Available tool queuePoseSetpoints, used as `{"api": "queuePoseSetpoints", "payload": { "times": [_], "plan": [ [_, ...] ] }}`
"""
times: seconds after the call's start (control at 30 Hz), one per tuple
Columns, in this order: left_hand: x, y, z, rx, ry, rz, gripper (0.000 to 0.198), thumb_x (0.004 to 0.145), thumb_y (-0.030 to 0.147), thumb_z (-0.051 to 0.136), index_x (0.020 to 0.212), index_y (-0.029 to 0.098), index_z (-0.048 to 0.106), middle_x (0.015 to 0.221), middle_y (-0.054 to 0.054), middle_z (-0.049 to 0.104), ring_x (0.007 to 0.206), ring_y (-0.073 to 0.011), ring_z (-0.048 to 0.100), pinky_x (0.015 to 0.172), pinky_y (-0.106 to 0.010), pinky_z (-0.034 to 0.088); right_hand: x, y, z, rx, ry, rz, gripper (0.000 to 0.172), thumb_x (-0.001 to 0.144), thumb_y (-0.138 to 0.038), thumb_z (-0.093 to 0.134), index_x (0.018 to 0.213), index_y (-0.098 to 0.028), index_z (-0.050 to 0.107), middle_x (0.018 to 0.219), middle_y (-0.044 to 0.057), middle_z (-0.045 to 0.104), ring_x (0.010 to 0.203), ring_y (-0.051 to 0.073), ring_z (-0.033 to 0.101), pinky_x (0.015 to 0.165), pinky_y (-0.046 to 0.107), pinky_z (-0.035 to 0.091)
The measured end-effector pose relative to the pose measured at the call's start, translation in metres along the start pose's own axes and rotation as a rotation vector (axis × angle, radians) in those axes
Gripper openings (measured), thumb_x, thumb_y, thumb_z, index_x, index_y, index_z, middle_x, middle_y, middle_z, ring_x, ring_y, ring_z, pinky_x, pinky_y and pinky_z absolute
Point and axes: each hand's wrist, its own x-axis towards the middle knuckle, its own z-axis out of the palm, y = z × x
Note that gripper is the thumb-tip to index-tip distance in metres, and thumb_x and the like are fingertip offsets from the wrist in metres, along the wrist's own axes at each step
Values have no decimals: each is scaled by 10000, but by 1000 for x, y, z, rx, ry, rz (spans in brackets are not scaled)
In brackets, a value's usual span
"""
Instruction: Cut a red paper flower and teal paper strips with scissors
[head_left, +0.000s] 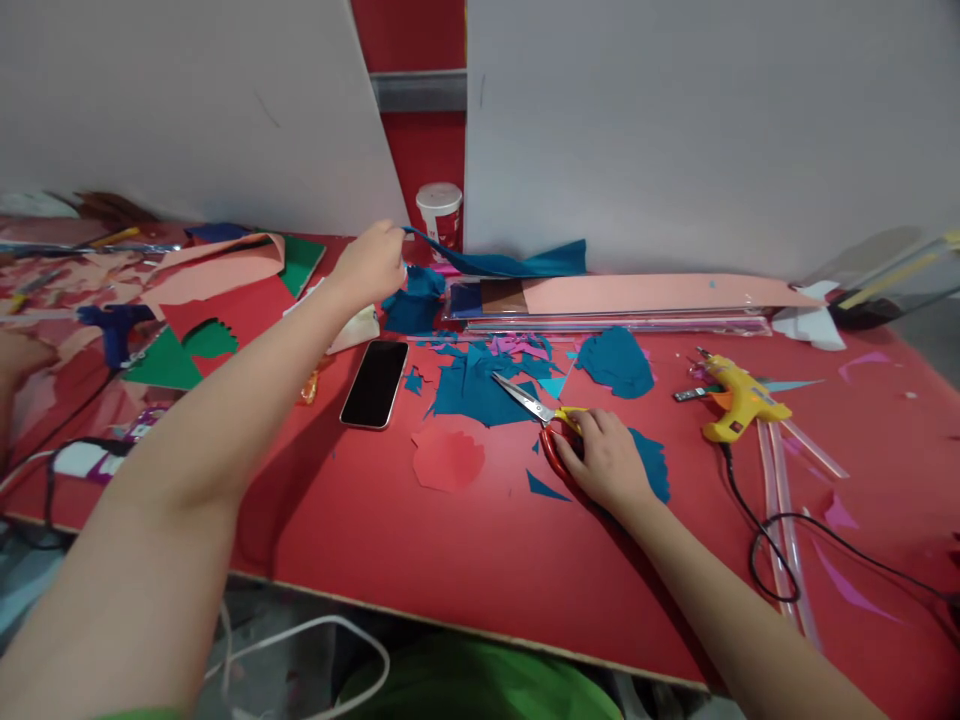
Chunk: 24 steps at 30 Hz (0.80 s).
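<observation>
My left hand (pixel 373 262) is raised over the back of the table, fingers pinched on one end of a dark blue sheet (pixel 517 264). The sheet stretches to the right in front of the white board. Low on the table, my right hand (pixel 609 462) is closed around the handles of a pair of scissors (pixel 534 402). Their blades are slightly apart and point to the upper left, over blue scraps (pixel 472 388). Partly beneath my right wrist is a blue cut-out (pixel 652 462); another blue cut-out (pixel 616 362) lies behind the hand. A red scalloped cut-out (pixel 450 460) sits left of the scissors.
A phone (pixel 375 384) lies left of the scraps. Clear-wrapped sheets (pixel 615 324) run along the back, beside a lidded cup (pixel 441 212). At right, a yellow glue gun (pixel 746 400) trails a looped cord. A blue glue gun (pixel 115 328) and another person's hand (pixel 22 358) are at left.
</observation>
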Motion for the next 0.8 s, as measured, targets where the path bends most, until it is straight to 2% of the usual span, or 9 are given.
{"api": "queuePoseSetpoints", "payload": {
  "times": [0.1,0.2,0.3,0.4,0.5,0.57,0.63,0.7,0.8],
  "plan": [
    [-22,38,-22,188,40,-69,326,747,69,350,1022,90,524,1076,-166,520,974,-293,541,745,-371,440,1,0,-1,110,57,13,246,817,-295,452,954,-118,556,929,165,581,898,301,522,755,428,427],
    [-60,82,-35,371,-9,12,333,728,5,333,952,79,568,926,-151,576,813,-253,603,601,-305,438,1,-2,-5,438,39,105,244,799,-311,488,993,-166,512,958,135,582,928,276,541,813,456,430],
    [-106,119,-28,438,-43,172,365,720,-46,307,918,44,601,847,-167,591,718,-237,613,501,-268,405,3,-8,-12,958,-100,231,345,805,-347,494,1120,-244,400,1001,82,570,904,216,589,819,436,463],
    [-148,144,-3,420,-116,385,377,716,-42,336,965,8,615,992,-225,588,712,-245,612,474,-268,401,10,-16,-18,1280,-238,268,530,796,-380,513,1249,-317,245,1142,85,511,926,194,599,825,421,478],
    [-178,157,21,298,-235,552,374,760,39,364,1035,59,616,1156,-236,529,758,-273,602,492,-309,427,21,-22,-21,1258,-258,328,658,756,-389,571,1295,-320,199,1241,113,450,1045,221,544,876,440,447],
    [-187,158,27,154,-369,693,330,758,95,418,1010,103,632,1211,-204,500,760,-257,595,502,-311,438,30,-24,-18,1158,-217,381,644,747,-375,575,1291,-296,240,1311,123,393,1203,242,411,933,449,399],
    [-187,155,25,-27,-452,820,432,734,171,500,1165,160,532,1216,-183,492,756,-258,594,534,-334,463,37,-24,-14,1060,-177,392,579,741,-323,565,1261,-266,315,1364,111,341,1288,241,287,979,442,350],
    [-180,149,22,-222,-520,905,532,770,254,497,1286,314,382,1289,-126,436,838,-264,596,640,-374,486,44,-21,-10,995,-154,372,538,716,-249,549,1225,-235,378,1356,109,359,1275,252,308,973,437,360],
    [-166,140,29,-473,-544,802,493,793,326,487,1274,245,413,1301,-137,412,1062,-278,518,840,-383,453,52,-14,-3,955,-135,378,558,663,-165,519,1210,-196,412,1298,129,427,1193,282,414,886,438,436]
  ]
}}
